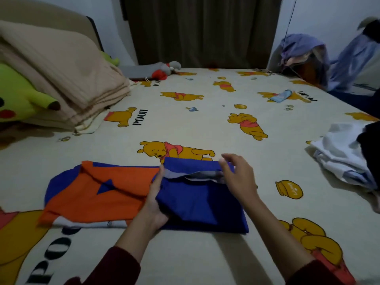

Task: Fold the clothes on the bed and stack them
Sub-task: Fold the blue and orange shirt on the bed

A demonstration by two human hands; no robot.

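An orange and blue garment (107, 192) lies on the cartoon-print bed sheet (185, 122) near the front edge. Its blue right part (197, 200) is folded over toward the middle. My left hand (155, 199) lies flat along the fold line, straight fingers pressing the cloth, with the blue flap's edge over part of the palm. My right hand (236, 173) hovers over the flap's far right corner, fingers loosely spread and holding nothing. A heap of unfolded white (341, 153) and dark clothes (370, 149) lies at the right edge of the bed.
Folded beige blankets (61, 79) and a yellow-green plush toy (22, 97) sit at the left. A grey and red plush (166, 69) lies at the far side. A small light-blue item (280, 96) rests far right. Draped clothes (302, 54) hang beyond the bed's right corner.
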